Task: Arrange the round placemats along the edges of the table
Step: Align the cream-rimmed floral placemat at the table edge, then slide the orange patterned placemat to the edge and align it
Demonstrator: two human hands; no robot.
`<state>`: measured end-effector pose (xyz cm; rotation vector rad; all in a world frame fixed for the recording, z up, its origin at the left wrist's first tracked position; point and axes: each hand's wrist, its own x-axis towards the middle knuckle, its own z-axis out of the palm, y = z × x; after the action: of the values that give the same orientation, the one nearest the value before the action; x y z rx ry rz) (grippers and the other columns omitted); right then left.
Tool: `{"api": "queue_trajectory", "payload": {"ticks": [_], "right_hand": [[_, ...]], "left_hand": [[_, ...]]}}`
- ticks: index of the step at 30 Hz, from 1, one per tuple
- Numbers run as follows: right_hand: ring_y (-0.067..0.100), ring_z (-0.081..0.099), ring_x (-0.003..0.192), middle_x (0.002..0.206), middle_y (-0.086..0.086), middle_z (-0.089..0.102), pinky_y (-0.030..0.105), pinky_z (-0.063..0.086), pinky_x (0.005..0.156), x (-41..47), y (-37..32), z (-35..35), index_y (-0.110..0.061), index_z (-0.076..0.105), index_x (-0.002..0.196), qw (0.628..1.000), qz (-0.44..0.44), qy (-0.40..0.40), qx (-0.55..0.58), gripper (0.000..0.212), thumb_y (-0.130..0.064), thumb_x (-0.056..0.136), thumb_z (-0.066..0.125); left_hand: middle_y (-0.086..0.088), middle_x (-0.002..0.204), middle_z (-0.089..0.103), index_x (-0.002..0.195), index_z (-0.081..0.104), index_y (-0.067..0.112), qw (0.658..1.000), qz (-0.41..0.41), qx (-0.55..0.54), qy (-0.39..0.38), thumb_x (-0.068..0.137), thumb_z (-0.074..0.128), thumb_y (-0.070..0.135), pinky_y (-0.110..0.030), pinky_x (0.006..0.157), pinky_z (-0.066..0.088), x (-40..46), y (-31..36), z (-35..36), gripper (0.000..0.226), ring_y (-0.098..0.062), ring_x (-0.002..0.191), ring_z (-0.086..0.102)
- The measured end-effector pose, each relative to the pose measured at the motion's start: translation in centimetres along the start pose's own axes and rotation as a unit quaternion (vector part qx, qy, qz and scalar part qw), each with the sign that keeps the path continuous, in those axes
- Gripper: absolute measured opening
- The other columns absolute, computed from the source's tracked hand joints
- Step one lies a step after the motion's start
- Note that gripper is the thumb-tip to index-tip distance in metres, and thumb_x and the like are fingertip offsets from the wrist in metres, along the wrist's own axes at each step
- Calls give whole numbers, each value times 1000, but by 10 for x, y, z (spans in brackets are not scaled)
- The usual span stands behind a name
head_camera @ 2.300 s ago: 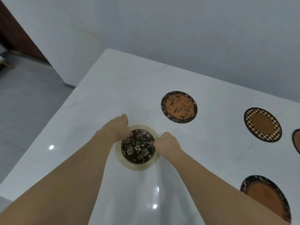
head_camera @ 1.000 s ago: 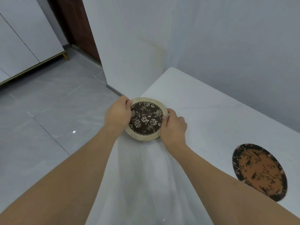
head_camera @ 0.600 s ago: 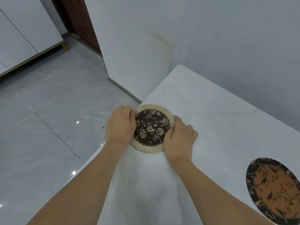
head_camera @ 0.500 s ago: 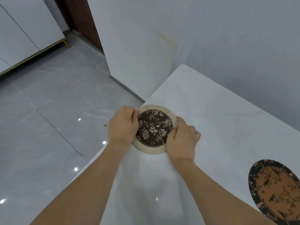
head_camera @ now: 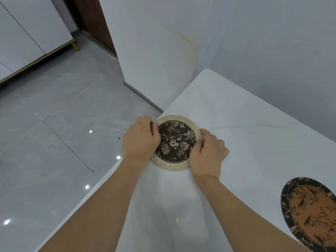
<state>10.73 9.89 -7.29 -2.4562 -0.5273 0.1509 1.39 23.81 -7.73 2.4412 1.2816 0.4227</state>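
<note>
A round placemat with a beige rim and a dark brown floral centre (head_camera: 175,143) lies flat on the white table (head_camera: 236,124), right at its left edge. My left hand (head_camera: 139,140) grips its left rim and covers part of it. My right hand (head_camera: 207,153) holds the right rim with curled fingers. A second round placemat, orange with a dark patterned border (head_camera: 311,211), lies on the table at the lower right, cut off by the frame edge.
The table's left edge drops to a glossy grey tiled floor (head_camera: 54,133). A white wall (head_camera: 263,42) runs close behind the table, with a white pillar (head_camera: 154,51) at its far corner. White cabinets (head_camera: 27,33) stand at the far left.
Both hands slid the floral placemat from the middle of the table to its left edge. Over the last half second it has barely shifted.
</note>
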Motion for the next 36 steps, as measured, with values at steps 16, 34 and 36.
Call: {"api": "queue_trajectory", "payload": {"ticks": [16, 34, 36], "right_hand": [[-2, 49, 101, 119, -6, 49, 6, 35, 89, -29, 78, -142, -15, 57, 123, 973, 15, -82, 214, 33, -8, 96, 40], [15, 45, 106, 132, 4, 46, 29, 37, 87, -88, 287, -348, -14, 41, 138, 955, 201, -158, 153, 43, -15, 94, 41], [17, 50, 103, 129, 3, 49, 31, 42, 85, -82, 292, -342, -14, 41, 137, 936, 245, -166, 190, 44, -16, 93, 42]], "left_hand": [[-17, 97, 59, 103, 56, 4, 987, 31, 99, 124, 90, 42, 23, -43, 74, 39, -34, 27, -10, 26, -35, 86, 52], [-12, 131, 42, 131, 44, 8, 972, -92, -141, -162, 90, 54, 32, -41, 93, 45, -261, 308, 27, 49, -30, 120, 44], [-15, 131, 39, 133, 41, 6, 963, -136, -147, -182, 88, 57, 34, -43, 95, 42, -260, 314, 37, 55, -34, 121, 43]]}}
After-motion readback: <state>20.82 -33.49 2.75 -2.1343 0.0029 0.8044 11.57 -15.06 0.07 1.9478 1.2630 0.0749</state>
